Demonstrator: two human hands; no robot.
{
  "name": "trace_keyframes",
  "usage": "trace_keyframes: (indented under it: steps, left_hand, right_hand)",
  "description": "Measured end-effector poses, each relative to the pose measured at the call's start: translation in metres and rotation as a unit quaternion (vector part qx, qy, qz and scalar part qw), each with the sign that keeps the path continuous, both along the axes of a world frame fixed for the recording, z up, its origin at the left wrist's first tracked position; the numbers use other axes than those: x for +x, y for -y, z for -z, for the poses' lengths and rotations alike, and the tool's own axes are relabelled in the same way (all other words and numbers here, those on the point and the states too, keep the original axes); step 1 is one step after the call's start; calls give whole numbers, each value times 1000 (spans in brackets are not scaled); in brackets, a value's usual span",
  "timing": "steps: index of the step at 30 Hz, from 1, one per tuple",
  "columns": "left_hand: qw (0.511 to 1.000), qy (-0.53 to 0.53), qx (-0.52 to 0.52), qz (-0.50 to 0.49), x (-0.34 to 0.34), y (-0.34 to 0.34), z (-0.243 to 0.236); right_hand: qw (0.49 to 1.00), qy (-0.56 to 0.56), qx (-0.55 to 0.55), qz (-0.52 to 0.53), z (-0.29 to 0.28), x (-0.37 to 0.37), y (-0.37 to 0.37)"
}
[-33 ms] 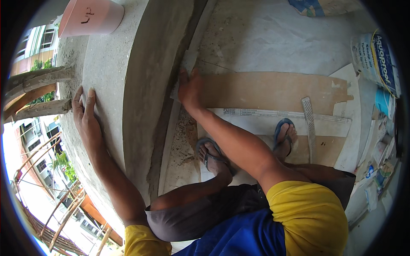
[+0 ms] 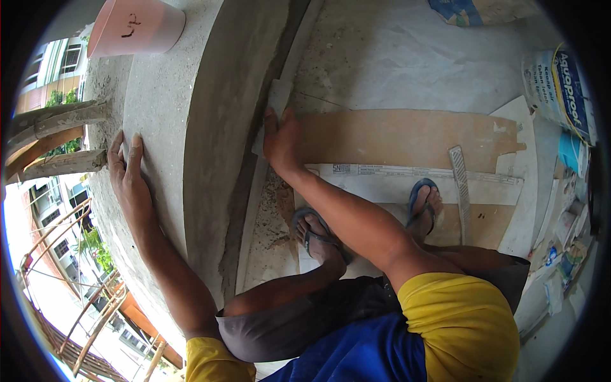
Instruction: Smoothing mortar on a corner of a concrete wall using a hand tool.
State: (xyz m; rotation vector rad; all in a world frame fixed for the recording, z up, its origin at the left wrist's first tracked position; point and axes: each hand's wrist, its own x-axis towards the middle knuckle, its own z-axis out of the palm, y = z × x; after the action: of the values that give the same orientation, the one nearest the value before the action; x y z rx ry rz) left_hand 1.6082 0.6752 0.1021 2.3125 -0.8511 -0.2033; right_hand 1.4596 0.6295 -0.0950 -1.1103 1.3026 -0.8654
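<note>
A person crouches on a balcony floor beside a low concrete wall (image 2: 172, 127), working at the strip where wall meets floor. The left hand (image 2: 130, 178) lies flat on the wall's broad top, fingers (image 2: 135, 149) stretched out and gripping nothing, just beside two weathered timber poles (image 2: 60, 121) that jut past the outer edge. The right hand (image 2: 283, 143) reaches down to the foot of the wall, fingers closed around a pale flat piece, apparently a tile offcut (image 2: 277, 102), held upright against the wall's inner face above a rough mortar bed (image 2: 273, 216). A pink plastic bucket (image 2: 133, 25) stands on the wall top, well apart from both hands. Behind the right hand, brown cardboard sheets (image 2: 407, 137) cover the floor, with a long white tile (image 2: 420, 181) and a metal ruler (image 2: 459, 184) lying across them. The person's feet, in blue flip-flops (image 2: 423, 204), rest on the cardboard and tile. A white paint pail (image 2: 560, 89) with a blue label lies on its side near the far right.
</note>
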Motion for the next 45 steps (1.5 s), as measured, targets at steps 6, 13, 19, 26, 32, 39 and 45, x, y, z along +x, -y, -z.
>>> trace_keyframes:
  steps: [6, 13, 19, 26, 32, 39, 45]
  left_hand:
    - [1000, 13, 12, 6, -1, 2, -1]
    - [999, 20, 23, 9, 6, -3, 4]
    - [999, 31, 17, 22, 4, -3, 0]
    - [999, 36, 19, 19, 5, -4, 0]
    - [999, 32, 32, 14, 5, -3, -1]
    - [1000, 22, 8, 21, 5, -3, 0]
    - [999, 30, 14, 10, 3, -5, -2]
  right_hand:
    - [999, 45, -28, 2, -1, -5, 6]
    - [984, 99, -145, 25, -23, -4, -31]
    - [998, 44, 3, 34, 1, -2, 30]
    - [994, 79, -79, 21, -7, 1, -32]
    - [995, 95, 11, -11, 6, -9, 23]
    - [990, 113, -59, 55, 10, 6, -11]
    - [994, 53, 85, -36, -2, -4, 22]
